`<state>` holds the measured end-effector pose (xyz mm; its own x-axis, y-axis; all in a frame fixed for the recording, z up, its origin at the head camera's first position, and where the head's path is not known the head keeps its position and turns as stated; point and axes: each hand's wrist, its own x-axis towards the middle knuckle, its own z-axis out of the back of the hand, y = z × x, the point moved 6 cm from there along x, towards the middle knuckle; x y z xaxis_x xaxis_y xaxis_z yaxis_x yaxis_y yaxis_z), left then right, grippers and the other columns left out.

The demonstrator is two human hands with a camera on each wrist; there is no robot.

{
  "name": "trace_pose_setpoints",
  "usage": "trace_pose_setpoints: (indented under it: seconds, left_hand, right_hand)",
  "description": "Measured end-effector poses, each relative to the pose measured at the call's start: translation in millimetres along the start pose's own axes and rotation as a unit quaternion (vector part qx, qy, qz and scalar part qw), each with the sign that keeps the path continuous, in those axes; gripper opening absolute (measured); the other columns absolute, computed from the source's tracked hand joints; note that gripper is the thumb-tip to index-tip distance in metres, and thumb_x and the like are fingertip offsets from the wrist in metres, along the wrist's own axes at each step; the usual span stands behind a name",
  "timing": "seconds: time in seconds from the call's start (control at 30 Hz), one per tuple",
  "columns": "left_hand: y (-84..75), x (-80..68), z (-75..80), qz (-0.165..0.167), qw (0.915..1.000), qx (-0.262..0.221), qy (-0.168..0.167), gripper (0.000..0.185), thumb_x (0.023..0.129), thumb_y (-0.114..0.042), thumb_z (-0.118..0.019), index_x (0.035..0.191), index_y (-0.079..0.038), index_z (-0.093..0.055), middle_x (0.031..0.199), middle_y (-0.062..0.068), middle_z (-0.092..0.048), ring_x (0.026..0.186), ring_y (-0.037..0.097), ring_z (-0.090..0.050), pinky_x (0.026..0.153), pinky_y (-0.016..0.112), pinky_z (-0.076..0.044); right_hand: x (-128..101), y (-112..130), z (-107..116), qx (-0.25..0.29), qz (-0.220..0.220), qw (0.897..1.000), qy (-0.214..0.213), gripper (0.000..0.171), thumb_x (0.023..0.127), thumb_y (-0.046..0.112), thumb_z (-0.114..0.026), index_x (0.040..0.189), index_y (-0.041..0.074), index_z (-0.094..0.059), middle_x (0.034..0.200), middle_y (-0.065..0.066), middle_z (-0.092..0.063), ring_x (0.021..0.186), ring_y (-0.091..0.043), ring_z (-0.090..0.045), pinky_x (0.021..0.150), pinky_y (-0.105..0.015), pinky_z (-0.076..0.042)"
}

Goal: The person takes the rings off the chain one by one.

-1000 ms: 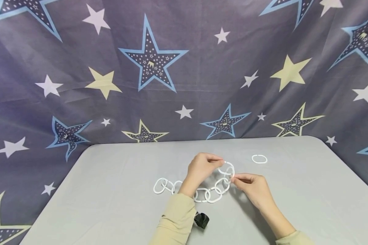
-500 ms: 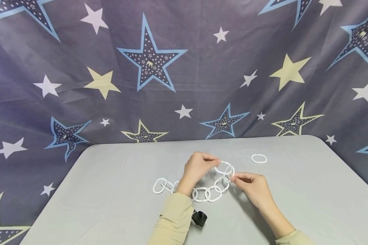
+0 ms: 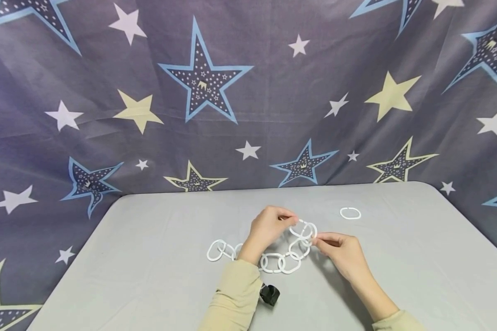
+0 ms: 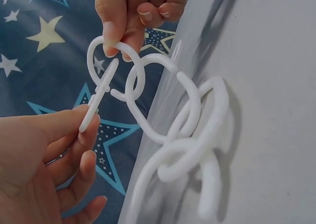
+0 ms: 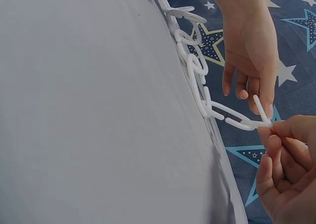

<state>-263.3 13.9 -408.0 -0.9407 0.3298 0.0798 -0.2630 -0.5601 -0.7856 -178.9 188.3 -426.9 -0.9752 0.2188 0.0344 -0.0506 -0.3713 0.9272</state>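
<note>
My left hand point(image 3: 269, 231) pinches a white plastic chain link point(image 4: 96, 103) between thumb and fingers; in the left wrist view it is almost edge-on. The free end of this link overlaps the open gap of a second link point(image 4: 91, 61). That second link is pinched from above by my right hand point(image 3: 342, 255), at the end of a chain of white links point(image 4: 210, 194). The chain sags from the right fingertips onto the table and runs left, partly hidden behind the left wrist. Each link is an oval with a small gap.
One loose white link point(image 3: 351, 218) lies on the grey table point(image 3: 157, 230), behind and to the right of the hands. A black object point(image 3: 269, 294) hangs at the left wrist. A star-patterned cloth point(image 3: 269, 101) rises behind the table.
The left hand has shifted slightly left with its link, and the linked pieces between the hands have turned a little. The right hand has stayed in place.
</note>
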Motion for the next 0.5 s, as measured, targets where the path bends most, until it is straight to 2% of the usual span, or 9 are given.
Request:
trace_pose_setpoints:
  seconds: [0.3, 0.5]
  left_hand:
    - [2.8, 0.4, -6.0, -0.010, 0.9986, 0.020, 0.049, 0.017, 0.092, -0.034, -0.070, 0.100, -0.022, -0.079, 0.094, -0.013, -0.072, 0.086, 0.005, -0.062, 0.082, 0.033, -0.047]
    - [6.9, 0.4, -8.2, -0.015, 0.9969, -0.006, 0.077, 0.017, 0.093, -0.030, -0.071, 0.101, -0.019, -0.080, 0.095, -0.010, -0.074, 0.092, 0.007, -0.064, 0.088, 0.035, -0.048]
  right_hand:
    - [0.3, -1.4, 0.0, 0.007, -0.002, 1.000, 0.005, 0.024, 0.087, 0.014, -0.076, 0.104, -0.003, -0.075, 0.091, -0.010, -0.075, 0.074, -0.008, -0.067, 0.067, -0.021, -0.052]
    - [0.9, -1.7, 0.2, 0.006, 0.002, 1.000, 0.001, 0.022, 0.088, 0.012, -0.074, 0.104, -0.004, -0.075, 0.090, -0.010, -0.075, 0.074, -0.009, -0.067, 0.067, -0.020, -0.052]
